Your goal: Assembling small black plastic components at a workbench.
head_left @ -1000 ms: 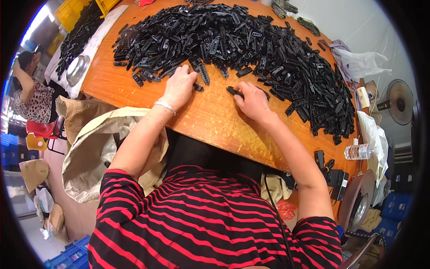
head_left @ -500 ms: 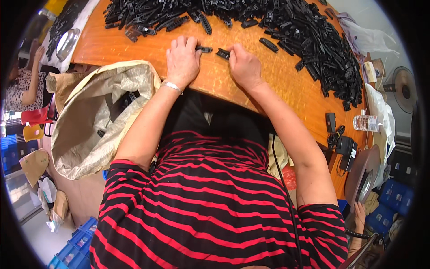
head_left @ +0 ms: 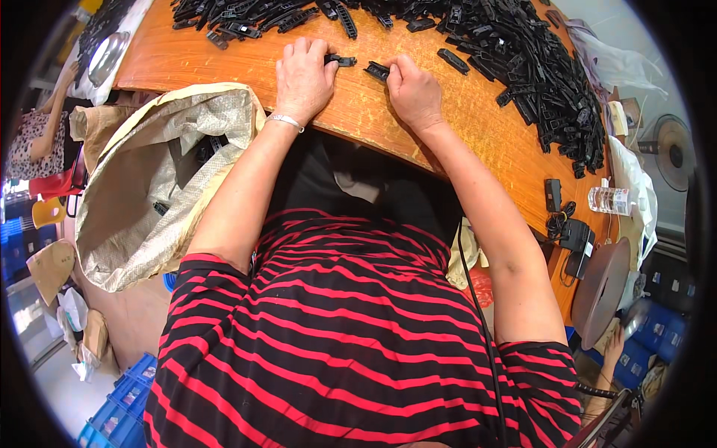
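While gripping clips (head_left: pixel 341 60), hands (head_left: pixel 302 78) outstretched.

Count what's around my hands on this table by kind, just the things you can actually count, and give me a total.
Black plastic pieces in the hands: 2 (left hand piece; right hand piece)
Woven sack: 1
Clear bottle: 1
Fan: 1
Total: 5, apart from the uncountable black pile.

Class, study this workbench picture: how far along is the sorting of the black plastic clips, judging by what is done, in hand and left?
Done: a few black pieces lie inside the open woven sack by the table edge. In hand: the left hand touches one black clip, and the right hand touches another clip on the orange table. Left: a big pile of clips covers the far side, so most remains.
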A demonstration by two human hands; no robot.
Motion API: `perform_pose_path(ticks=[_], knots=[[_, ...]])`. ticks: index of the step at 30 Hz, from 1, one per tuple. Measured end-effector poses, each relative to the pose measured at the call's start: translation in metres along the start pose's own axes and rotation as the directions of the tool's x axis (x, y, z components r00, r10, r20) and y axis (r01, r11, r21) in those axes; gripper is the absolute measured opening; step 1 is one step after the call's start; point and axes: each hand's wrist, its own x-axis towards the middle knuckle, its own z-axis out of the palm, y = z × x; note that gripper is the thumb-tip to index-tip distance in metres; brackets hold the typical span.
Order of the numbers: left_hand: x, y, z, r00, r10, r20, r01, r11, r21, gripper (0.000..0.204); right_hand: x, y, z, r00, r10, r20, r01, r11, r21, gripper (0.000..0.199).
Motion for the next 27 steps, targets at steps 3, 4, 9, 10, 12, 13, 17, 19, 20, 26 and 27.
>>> perform_pose_path(ticks=[3,4,9,10,12,13,17,19,20,26,27], knots=[[0.0009,-0.0013,0.0002,1.0,0.008,-0.011,-0.008,1.0,0.002,0.023,0.0007,-0.0006,0.0007,1.0,0.001,-0.013,0.0,1.0,0.011,0.014],[0.0013,-0.0016,0.0005,1.0,0.01,-0.015,-0.01,1.0,0.004,0.023,0.0014,0.0001,0.001,1.0,-0.002,-0.021,0.002,1.0,0.019,0.014],[0.0003,0.0006,0.0011,1.0,0.0,-0.014,0.0,1.0,0.005,0.023,-0.0003,0.0043,0.0034,0.997,-0.032,-0.063,0.032,0.999,-0.003,0.015],[0.0005,0.0009,0.0014,1.0,0.001,-0.019,-0.001,1.0,0.007,0.023,0.0008,0.004,0.0031,0.997,-0.032,-0.064,0.031,0.999,-0.008,0.015],[0.0005,0.0008,0.0032,1.0,-0.006,-0.007,0.006,1.0,-0.017,0.023,0.0018,0.0042,0.0026,0.998,-0.028,-0.057,0.028,1.0,0.001,0.015],[0.0009,0.0011,0.0023,1.0,-0.004,-0.013,0.004,1.0,-0.015,0.023,0.0021,0.0038,0.0014,0.998,-0.024,-0.052,0.024,1.0,0.01,0.015],[0.0035,-0.0002,-0.0003,1.0,-0.013,-0.01,0.013,1.0,-0.025,0.022,0.0041,0.0019,0.0019,0.998,-0.029,-0.048,0.029,1.0,-0.003,0.015],[0.0041,-0.0013,-0.0006,1.0,-0.019,-0.013,0.019,1.0,-0.025,0.022,0.0047,0.0013,0.0017,0.999,-0.012,-0.034,0.012,1.0,-0.011,0.015],[0.0036,-0.0017,-0.0002,1.0,-0.018,-0.016,0.017,0.999,-0.042,0.022,0.0048,0.0005,0.0019,0.999,-0.018,-0.034,0.018,1.0,-0.013,0.015],[0.001,-0.0004,-0.0042,1.0,-0.028,-0.009,0.028,0.998,-0.06,0.021,0.0031,0.0003,0.0037,0.999,-0.023,-0.043,0.022,0.999,-0.024,0.014],[0.001,0.0001,-0.005,0.999,-0.038,0.008,0.039,0.997,-0.06,0.021,0.0023,0.0006,0.0042,0.999,-0.024,-0.044,0.023,1.0,-0.019,0.014]])
